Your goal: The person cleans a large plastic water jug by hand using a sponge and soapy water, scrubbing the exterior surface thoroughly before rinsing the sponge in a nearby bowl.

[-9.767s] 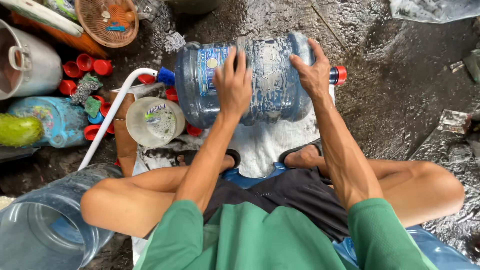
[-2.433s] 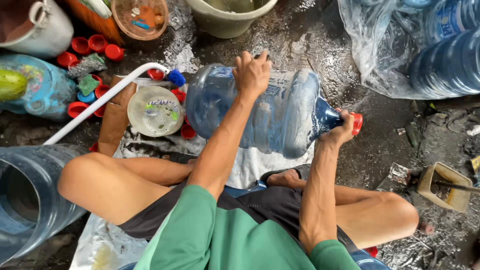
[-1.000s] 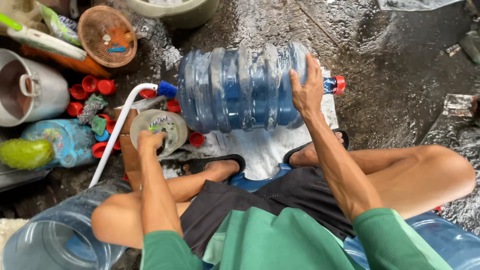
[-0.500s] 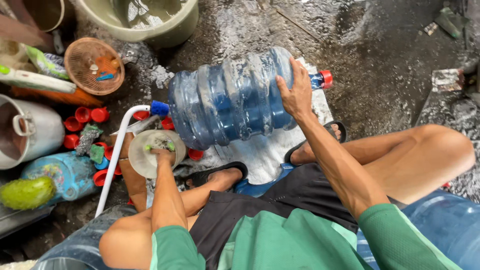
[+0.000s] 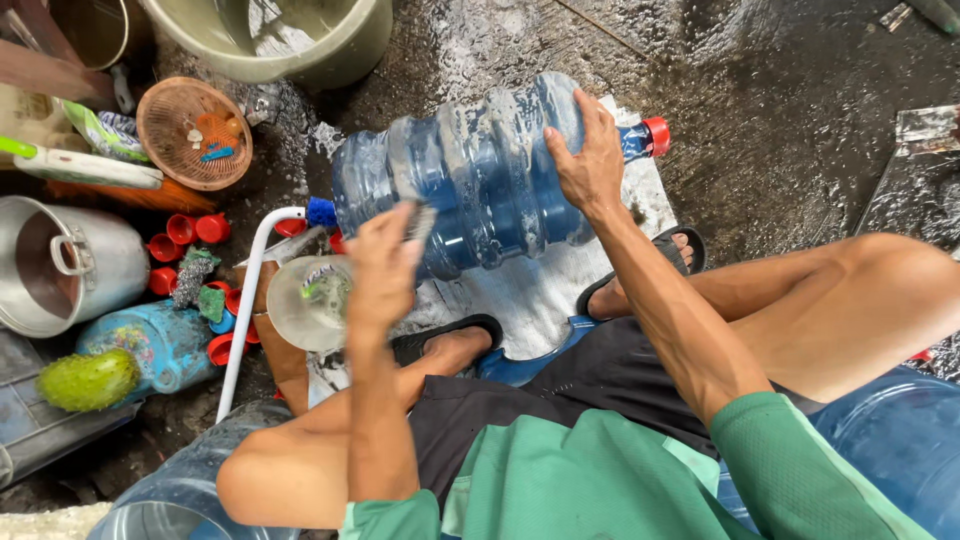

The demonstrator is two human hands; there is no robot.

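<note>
While the big blue water jug [image 5: 470, 180] lies on its side on a pale wet mat [image 5: 560, 290], the right hand [image 5: 585, 160] rests on it near the neck, palm down, fingers spread over the ribbed wall, not curled shut. The jug's red cap [image 5: 657, 135] points away to the right, above the person's sandalled right foot [image 5: 650, 275]. Just left of the jug's lower side, the left hand [image 5: 385, 265] is closed around a small dark scrubbing pad [image 5: 418, 220], whose edge touches the jug. Below and left of the jug stands a clear bowl [image 5: 305, 305] with something green inside, beside a white pipe [image 5: 250, 300]. Further left of the jug lie red caps [image 5: 190, 232], a metal pot [image 5: 65, 265] and a woven basket [image 5: 192, 132]. Beyond the jug's base stands a pale green tub [image 5: 290, 40] holding water.
</note>
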